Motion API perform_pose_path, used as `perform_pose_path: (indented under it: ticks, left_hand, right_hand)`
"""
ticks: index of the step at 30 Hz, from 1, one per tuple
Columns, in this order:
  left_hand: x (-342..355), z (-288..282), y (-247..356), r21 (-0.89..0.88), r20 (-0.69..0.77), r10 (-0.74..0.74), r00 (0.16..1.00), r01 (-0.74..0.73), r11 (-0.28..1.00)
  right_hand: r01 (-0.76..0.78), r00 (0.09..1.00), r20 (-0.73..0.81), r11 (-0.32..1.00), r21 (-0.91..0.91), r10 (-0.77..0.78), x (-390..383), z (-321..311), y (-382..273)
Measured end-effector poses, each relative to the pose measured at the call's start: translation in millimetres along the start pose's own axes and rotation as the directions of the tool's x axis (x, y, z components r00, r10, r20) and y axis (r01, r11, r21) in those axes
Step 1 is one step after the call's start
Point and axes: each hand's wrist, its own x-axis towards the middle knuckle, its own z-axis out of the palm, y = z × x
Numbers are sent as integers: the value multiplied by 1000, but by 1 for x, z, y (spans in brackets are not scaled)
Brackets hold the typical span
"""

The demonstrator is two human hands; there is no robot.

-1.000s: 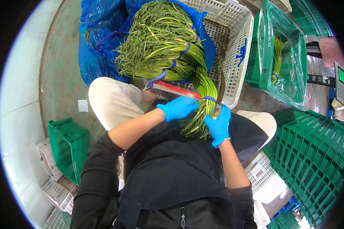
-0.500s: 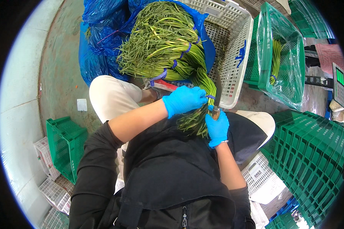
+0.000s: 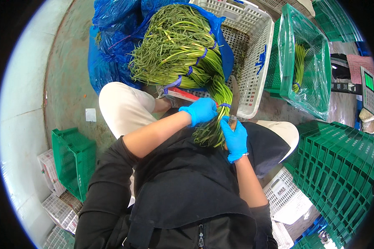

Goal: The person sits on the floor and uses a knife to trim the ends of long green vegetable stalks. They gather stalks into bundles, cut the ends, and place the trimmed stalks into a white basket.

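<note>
My left hand (image 3: 200,112), in a blue glove, has its fingers closed at the left side of a bunch of long green stems (image 3: 221,95) tied with a purple band. My right hand (image 3: 234,140), also gloved, is closed on the handle of a knife (image 3: 234,95), whose blade points up along the right of the bunch. The leafy ends hang over my dark apron (image 3: 174,174). Above lies a heap of banded green bunches (image 3: 170,45) on blue plastic, beside a white perforated crate (image 3: 255,58). A red strip (image 3: 187,95) runs behind the bunch.
A lined green crate (image 3: 286,74) holding a bunch stands at right, near a digital scale (image 3: 367,87). Green crates (image 3: 328,174) are stacked at lower right; another green crate (image 3: 72,162) and white crates (image 3: 58,207) stand at left. Blue bags (image 3: 112,50) lie upper left.
My left hand first moved up and right toward the band, then slightly down and left. My right hand has shifted slightly, and more of the knife blade now shows beside the bunch.
</note>
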Motion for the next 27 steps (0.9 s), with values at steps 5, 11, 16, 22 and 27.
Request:
perform_pose_path:
  ticks: [5, 11, 16, 22, 27]
  left_hand:
    - [-9, -4, 19, 498, -12, 108, 994, -88, 863]
    - [-30, -20, 15, 682, -81, 276, 958, -149, 716]
    - [-45, -15, -9, -27, -401, 214, 891, -245, 969]
    - [-63, 2, -19, -282, -462, 33, 886, -182, 942]
    - [-61, 1, -16, -270, -498, 31, 866, -189, 944]
  right_hand:
    - [-20, 1000, 3, 974, 224, 20, -11, -1, -3]
    - [-312, 938, 232, 919, 242, 257, -21, -11, -8]
    - [-315, 918, 309, 932, 181, 250, -30, -13, -24]
    - [-376, 839, 427, 927, 9, 336, -35, -19, -41]
    - [-321, 798, 502, 940, -113, 333, -34, -15, -36]
